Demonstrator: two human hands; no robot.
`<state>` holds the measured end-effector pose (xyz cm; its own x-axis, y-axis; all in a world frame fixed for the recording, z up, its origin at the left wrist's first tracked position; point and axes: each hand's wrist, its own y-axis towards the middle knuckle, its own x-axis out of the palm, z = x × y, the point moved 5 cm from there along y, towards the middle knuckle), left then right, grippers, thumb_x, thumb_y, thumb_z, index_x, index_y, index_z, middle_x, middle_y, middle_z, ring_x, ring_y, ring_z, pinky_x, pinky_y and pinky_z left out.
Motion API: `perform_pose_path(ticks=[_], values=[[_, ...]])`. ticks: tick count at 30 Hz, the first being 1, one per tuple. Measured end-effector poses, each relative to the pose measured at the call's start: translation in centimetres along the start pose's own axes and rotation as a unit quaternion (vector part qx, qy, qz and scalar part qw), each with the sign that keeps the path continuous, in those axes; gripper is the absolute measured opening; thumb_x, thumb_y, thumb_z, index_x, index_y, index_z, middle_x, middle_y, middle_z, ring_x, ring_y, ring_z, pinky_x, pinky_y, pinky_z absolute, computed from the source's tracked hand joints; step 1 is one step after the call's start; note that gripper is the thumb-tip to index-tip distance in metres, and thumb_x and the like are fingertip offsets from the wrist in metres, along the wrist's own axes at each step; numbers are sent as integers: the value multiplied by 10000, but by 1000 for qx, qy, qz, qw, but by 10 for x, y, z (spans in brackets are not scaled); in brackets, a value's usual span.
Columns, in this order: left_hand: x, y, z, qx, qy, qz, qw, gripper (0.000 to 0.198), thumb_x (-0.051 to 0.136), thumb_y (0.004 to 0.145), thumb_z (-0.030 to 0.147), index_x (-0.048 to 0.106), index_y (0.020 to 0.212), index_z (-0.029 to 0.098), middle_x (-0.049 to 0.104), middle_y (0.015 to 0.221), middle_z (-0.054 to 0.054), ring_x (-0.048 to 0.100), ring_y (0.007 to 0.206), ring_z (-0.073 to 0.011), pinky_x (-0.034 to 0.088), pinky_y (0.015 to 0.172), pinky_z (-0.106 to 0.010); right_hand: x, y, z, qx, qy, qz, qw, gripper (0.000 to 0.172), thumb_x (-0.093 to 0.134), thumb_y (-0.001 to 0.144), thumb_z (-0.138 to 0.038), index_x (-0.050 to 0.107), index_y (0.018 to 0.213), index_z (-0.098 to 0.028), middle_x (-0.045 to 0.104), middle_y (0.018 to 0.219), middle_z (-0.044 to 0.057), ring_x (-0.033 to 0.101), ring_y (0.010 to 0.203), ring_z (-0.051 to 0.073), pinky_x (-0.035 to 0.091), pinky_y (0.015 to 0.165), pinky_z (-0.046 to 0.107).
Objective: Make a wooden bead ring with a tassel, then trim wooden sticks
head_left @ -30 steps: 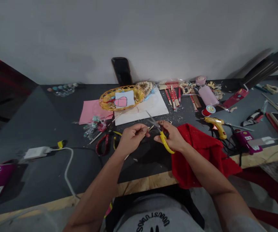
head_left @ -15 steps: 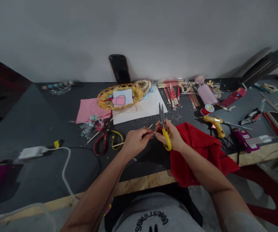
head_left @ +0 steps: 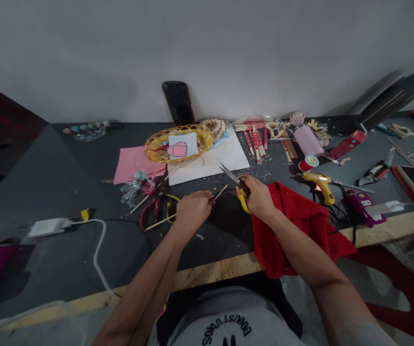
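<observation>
My left hand (head_left: 191, 208) is closed around a thin wooden stick (head_left: 220, 192) whose tip points up and right toward the snips. My right hand (head_left: 259, 197) grips yellow-handled snips (head_left: 235, 182), their grey blades angled up and left over the dark table. The two hands sit a short gap apart above the table's near middle. A red cloth (head_left: 297, 226) lies under my right forearm and hangs over the table's wooden front edge.
Red-handled scissors (head_left: 154, 211) lie left of my left hand. Behind are a yellow basket (head_left: 156, 144) with a heart card, pink paper (head_left: 135, 163), a white board (head_left: 225, 156), red-tipped sticks (head_left: 257, 139), a phone (head_left: 178, 102) and a yellow glue gun (head_left: 320, 185). A white charger (head_left: 46, 227) is at left.
My hands have drawn apart. The snips, held upright half a second ago, now tilt left and lower, and the stick in my left hand has moved leftward.
</observation>
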<state>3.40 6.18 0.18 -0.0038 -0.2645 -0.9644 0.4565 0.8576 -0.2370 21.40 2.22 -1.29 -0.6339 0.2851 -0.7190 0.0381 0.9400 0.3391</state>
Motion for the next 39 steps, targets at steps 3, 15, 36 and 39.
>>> perform_pose_path(ticks=[3, 15, 36, 39], values=[[9, 0, 5, 21, -11, -41, 999, 273, 459, 883, 267, 718, 950, 213, 748, 1000, -134, 710, 907, -296, 491, 707, -330, 7, 10, -4, 30, -35, -79, 996, 384, 560, 802, -176, 586, 1184, -197, 699, 988, 77, 657, 818, 198, 498, 706, 265], [-3, -1, -10, 65, -106, -41, 991, 304, 446, 927, 340, 706, 866, 196, 747, 950, -111, 692, 891, -261, 477, 742, -308, 44, 52, -28, -38, -196, -269, 942, 379, 533, 848, -184, 547, 1223, -238, 721, 1035, 85, 680, 854, 240, 425, 649, 264], [-18, -6, -7, 50, -561, 134, 816, 207, 595, 823, 329, 674, 923, 166, 752, 785, -46, 647, 661, -147, 486, 609, -234, 3, -8, -26, -45, -1, -90, 995, 551, 664, 806, -565, 560, 1185, -179, 613, 1138, 146, 563, 1095, 301, 491, 956, 455], [-16, -6, -2, 57, -569, 129, 810, 215, 601, 820, 345, 673, 914, 166, 751, 777, -44, 659, 685, -155, 494, 614, -238, 2, -9, -28, -46, -1, -90, 995, 571, 652, 815, -574, 554, 1204, -168, 611, 1140, 157, 560, 1096, 307, 495, 951, 458]])
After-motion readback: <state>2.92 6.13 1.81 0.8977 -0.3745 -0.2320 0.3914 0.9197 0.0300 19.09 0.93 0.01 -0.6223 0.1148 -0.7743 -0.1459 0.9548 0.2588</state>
